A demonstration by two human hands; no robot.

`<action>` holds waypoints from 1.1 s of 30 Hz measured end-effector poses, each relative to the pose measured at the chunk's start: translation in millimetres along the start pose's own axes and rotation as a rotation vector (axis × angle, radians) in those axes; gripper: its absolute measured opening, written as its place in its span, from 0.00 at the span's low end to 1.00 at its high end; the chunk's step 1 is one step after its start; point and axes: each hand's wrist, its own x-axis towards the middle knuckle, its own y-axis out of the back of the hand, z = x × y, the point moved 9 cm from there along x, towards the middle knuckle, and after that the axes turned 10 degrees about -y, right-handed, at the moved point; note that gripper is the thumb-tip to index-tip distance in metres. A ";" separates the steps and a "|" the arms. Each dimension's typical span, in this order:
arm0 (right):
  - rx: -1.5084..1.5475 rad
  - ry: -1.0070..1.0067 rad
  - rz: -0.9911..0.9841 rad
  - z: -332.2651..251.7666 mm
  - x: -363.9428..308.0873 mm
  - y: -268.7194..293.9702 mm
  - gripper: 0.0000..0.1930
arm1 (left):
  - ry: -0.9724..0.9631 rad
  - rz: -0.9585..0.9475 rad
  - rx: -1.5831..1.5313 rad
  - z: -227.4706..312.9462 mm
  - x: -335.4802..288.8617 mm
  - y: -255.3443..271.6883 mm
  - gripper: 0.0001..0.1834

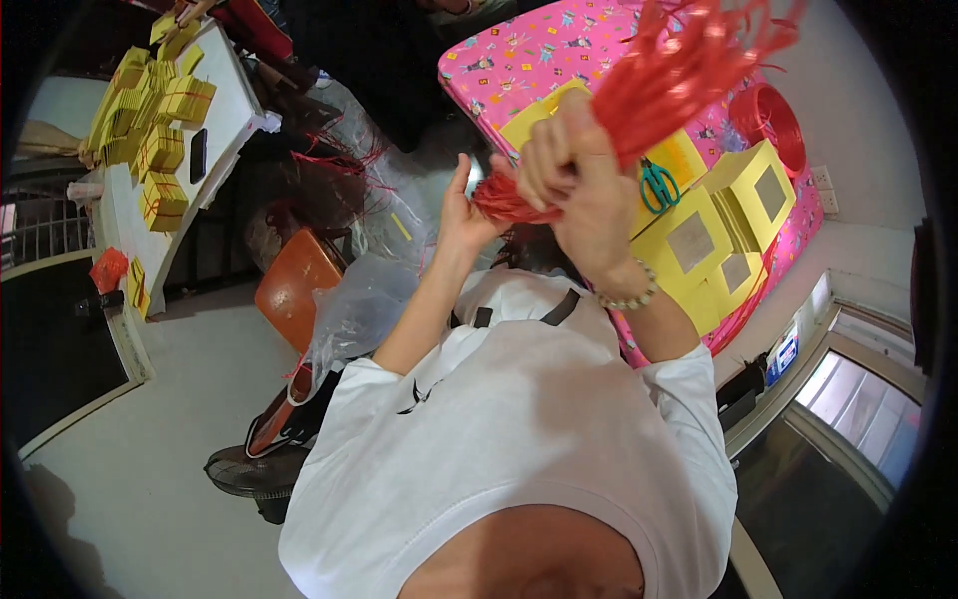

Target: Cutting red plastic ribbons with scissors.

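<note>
My right hand (579,190), with a beaded bracelet at its wrist, is wrapped round a thick bundle of shiny red plastic strands (679,75). The loose strands fan out past that fist toward the upper right. Their shorter end pokes out on the other side, against the palm of my left hand (472,218). That hand is held with its thumb stretched up and apart from the fingers, which are partly behind the strands. Just right of my right hand, teal-handled scissors (659,187) lie on yellow paper pieces on the table.
A pink patterned table (499,60) bears yellow cardboard pieces with windows (691,245) and a red roll (773,125). Left stands a white table (225,65) with bundled yellow stacks (160,150) and a phone (199,155). An orange chair (297,285), plastic bag (364,304) and fan (254,469) are nearby.
</note>
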 end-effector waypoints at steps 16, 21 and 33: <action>-0.094 0.304 -0.027 -244.4 -82.5 84.1 0.12 | -0.627 0.560 0.122 246.6 -40.1 169.1 0.04; -0.022 0.223 0.131 -298.2 -107.9 205.0 0.14 | -0.773 0.610 0.223 321.3 -84.9 178.3 0.06; -0.082 0.292 0.975 -276.6 -259.8 481.8 0.20 | -0.847 0.712 0.228 377.5 -156.1 145.7 0.04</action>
